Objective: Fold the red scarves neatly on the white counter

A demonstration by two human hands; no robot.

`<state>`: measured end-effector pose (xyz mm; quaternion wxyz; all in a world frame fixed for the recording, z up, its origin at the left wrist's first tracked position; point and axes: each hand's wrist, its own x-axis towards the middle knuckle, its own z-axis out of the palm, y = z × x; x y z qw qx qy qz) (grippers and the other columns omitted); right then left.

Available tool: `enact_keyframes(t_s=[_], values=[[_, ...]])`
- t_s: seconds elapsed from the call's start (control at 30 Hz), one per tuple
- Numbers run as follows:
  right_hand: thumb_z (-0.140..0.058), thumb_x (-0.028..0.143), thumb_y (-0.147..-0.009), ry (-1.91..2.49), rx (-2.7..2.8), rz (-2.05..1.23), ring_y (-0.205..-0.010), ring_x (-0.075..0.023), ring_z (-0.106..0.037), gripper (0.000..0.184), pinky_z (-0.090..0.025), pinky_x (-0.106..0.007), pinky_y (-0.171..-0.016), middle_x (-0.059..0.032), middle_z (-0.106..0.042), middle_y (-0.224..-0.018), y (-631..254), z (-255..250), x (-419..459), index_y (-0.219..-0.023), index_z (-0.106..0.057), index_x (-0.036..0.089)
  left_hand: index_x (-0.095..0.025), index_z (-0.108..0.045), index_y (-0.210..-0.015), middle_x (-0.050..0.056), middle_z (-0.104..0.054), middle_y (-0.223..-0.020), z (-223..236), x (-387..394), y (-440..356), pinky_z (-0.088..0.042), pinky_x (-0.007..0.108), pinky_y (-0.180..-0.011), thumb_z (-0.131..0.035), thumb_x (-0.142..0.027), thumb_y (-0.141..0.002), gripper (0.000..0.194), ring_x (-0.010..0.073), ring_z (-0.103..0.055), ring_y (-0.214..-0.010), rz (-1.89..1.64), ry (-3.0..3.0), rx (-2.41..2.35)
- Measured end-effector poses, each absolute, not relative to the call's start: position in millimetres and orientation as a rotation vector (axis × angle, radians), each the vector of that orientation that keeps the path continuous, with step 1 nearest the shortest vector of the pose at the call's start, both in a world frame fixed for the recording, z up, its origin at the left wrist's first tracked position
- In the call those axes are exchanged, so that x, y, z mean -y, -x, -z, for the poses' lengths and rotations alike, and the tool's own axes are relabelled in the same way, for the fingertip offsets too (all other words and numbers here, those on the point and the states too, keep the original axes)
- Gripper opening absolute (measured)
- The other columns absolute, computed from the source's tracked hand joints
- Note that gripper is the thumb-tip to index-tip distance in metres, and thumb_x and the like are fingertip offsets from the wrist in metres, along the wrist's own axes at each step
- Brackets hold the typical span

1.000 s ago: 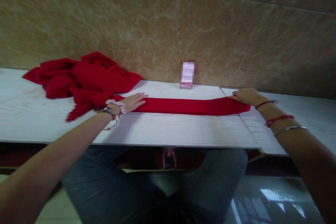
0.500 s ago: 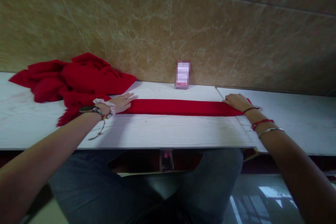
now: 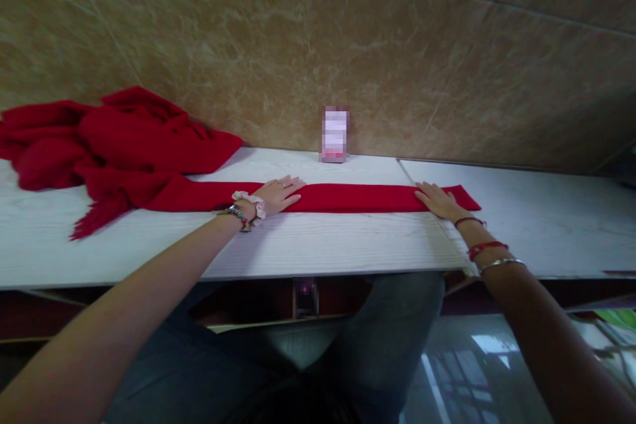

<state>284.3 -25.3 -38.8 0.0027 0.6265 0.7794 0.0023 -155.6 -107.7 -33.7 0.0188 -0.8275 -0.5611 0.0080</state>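
A long red scarf (image 3: 355, 198) lies across the white table, folded into a narrow, flat strip. At its left the rest of the scarf is bunched in loose heaps, with a fringe showing at the lower edge. My left hand (image 3: 279, 195) rests flat on the strip's middle, fingers spread towards the right. Near the strip's right end, my right hand (image 3: 438, 201) is pressed down with its fingers extended. The end of the strip pokes out to the right beyond that hand.
A blurred-out upright object (image 3: 334, 136) stands at the back of the white table (image 3: 318, 245), by the brown marbled wall (image 3: 318, 46). Another blurred-out thing (image 3: 305, 298) is below the front edge, near my legs (image 3: 377, 344). A seam crosses the tabletop at the right.
My left hand has slid rightward along the strip. My right hand's fingers, curled before, are now stretched flat, and the strip's right end is uncovered. The view has shifted slightly.
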Motion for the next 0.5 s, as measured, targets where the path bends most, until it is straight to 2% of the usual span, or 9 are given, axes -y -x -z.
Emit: enact_keyframes(t_s=[0.13, 0.2, 0.3, 0.37, 0.5], values=[[-0.014, 0.044, -0.090, -2.030, -2.343, -0.018, -0.129, -0.0307, -0.027, 0.051, -0.030, -0.062, -0.095, -0.0056, -0.032, -0.142, -297, 34, 9, -0.135, -0.033, 0.030, -0.019, -0.028, -0.138, 0.006, -0.025, -0.144, 33, 107, 162, -0.021, 0.034, -0.105, -0.021, -0.042, -0.092, 0.053, 0.0228, -0.022, -0.132, -0.026, 2.545, 1.768], [-0.020, 0.041, -0.089, -2.069, -2.313, -0.074, -0.128, -0.0334, -0.029, 0.048, -0.031, -0.064, -0.091, -0.0089, -0.036, -0.140, -298, 30, 2, -0.133, -0.037, 0.029, -0.020, -0.029, -0.138, 0.006, -0.026, -0.144, 35, 106, 162, -0.022, 0.034, -0.105, -0.021, -0.043, -0.092, 0.052, 0.0227, -0.023, -0.131, -0.008, 2.532, 1.765], [-0.024, 0.036, -0.089, -2.084, -2.406, -0.188, -0.129, -0.0348, -0.026, 0.048, -0.032, -0.064, -0.091, -0.0145, -0.031, -0.142, -274, 24, 7, -0.134, -0.036, 0.022, -0.020, -0.029, -0.138, 0.006, -0.028, -0.143, 38, 105, 160, -0.023, 0.035, -0.104, -0.021, -0.043, -0.092, 0.052, 0.0217, -0.025, -0.131, 0.015, 2.517, 1.758], [-0.022, 0.038, -0.090, -1.946, -2.612, -0.211, -0.131, -0.0328, -0.021, 0.051, -0.032, -0.060, -0.093, -0.0148, -0.025, -0.144, -241, 23, 21, -0.137, -0.031, 0.020, -0.020, -0.029, -0.138, 0.006, -0.028, -0.143, 38, 106, 159, -0.023, 0.034, -0.104, -0.020, -0.042, -0.092, 0.051, 0.0209, -0.026, -0.131, 0.011, 2.518, 1.750], [-0.022, 0.045, -0.090, -1.402, -2.912, -0.116, -0.132, -0.0290, -0.020, 0.050, -0.029, -0.057, -0.097, -0.0064, -0.025, -0.145, -176, 33, 56, -0.138, -0.027, 0.030, -0.018, -0.029, -0.137, 0.007, -0.028, -0.143, 36, 110, 160, -0.022, 0.034, -0.104, -0.021, -0.041, -0.092, 0.051, 0.0209, -0.025, -0.131, 0.008, 2.526, 1.728]])
